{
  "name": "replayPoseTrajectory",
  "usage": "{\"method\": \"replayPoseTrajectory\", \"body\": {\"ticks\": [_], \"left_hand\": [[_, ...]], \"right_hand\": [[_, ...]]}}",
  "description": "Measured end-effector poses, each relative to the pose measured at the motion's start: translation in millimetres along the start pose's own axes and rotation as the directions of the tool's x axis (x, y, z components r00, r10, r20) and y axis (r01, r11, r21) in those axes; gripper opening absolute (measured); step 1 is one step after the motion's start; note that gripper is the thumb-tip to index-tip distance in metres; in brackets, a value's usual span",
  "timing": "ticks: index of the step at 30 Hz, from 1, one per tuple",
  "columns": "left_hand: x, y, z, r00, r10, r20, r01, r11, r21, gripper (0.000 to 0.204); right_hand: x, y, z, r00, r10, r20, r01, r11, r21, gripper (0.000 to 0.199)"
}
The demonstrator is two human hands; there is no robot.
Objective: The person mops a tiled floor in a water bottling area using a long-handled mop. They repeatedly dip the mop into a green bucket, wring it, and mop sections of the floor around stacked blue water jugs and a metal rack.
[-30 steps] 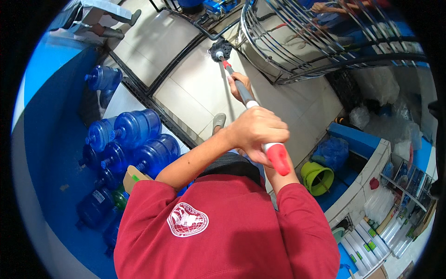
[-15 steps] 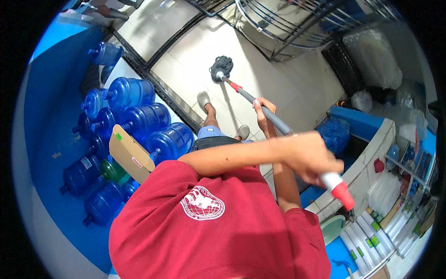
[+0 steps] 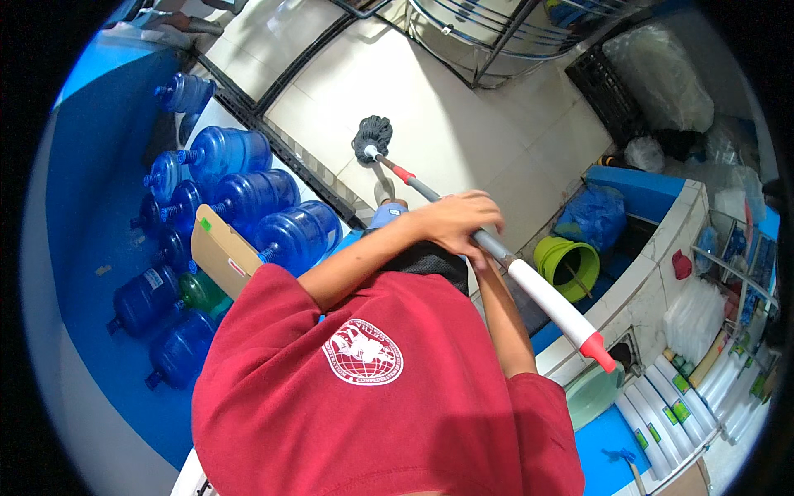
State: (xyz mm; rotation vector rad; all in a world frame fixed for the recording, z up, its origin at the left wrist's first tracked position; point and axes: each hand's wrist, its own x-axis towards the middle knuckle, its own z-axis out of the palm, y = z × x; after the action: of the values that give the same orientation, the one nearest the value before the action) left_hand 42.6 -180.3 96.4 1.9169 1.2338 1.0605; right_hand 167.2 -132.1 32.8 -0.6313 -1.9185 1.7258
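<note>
A mop with a dark grey string head (image 3: 372, 139) slants across the view, its head on the pale floor tiles. Its grey shaft (image 3: 493, 245) has a red collar near the head and a white sleeve with a red tip at the upper end. My left hand (image 3: 455, 219) is closed over the middle of the shaft. My right forearm (image 3: 506, 322) reaches up to the shaft just below it. The right hand's fingers are hidden behind the left hand, and I cannot see their grip.
Large blue water jugs (image 3: 236, 153) lie stacked at left by a cardboard piece (image 3: 219, 252). A yellow-green bucket (image 3: 542, 252) and a blue plastic bag (image 3: 591, 217) sit beside a tiled ledge (image 3: 653, 285) at right. A metal rack (image 3: 488, 78) and a black crate (image 3: 608, 103) stand farther back.
My left hand has moved from the handle end down to the middle of the shaft, near my right hand. The mop head has shifted slightly left and nearer. The bucket has come into sight.
</note>
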Motion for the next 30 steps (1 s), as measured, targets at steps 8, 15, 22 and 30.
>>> {"method": "replayPoseTrajectory", "body": {"ticks": [8, 15, 22, 30], "left_hand": [[-155.2, -138.4, -9.2, 0.612, -0.762, -0.213, 0.791, 0.584, 0.183, 0.081], [-125.2, -183.8, -3.8, 0.534, -0.830, -0.163, 0.836, 0.490, 0.246, 0.074], [-83.8, -219.0, -50.2, 0.629, -0.771, 0.103, 0.689, 0.614, 0.384, 0.031], [-63.0, -248.2, -71.8, 0.713, -0.689, 0.133, 0.611, 0.703, 0.363, 0.033]], "right_hand": [[33.1, 4.6, 42.0, 0.944, -0.181, 0.276, 0.206, 0.977, -0.062, 0.019], [63.8, -2.6, 43.6, 0.967, -0.053, 0.248, 0.062, 0.998, -0.031, 0.021], [123.8, -35.2, 34.7, 0.959, 0.094, 0.268, -0.111, 0.993, 0.048, 0.019], [141.7, -63.4, 51.1, 0.967, 0.094, 0.238, -0.065, 0.990, -0.126, 0.014]]}}
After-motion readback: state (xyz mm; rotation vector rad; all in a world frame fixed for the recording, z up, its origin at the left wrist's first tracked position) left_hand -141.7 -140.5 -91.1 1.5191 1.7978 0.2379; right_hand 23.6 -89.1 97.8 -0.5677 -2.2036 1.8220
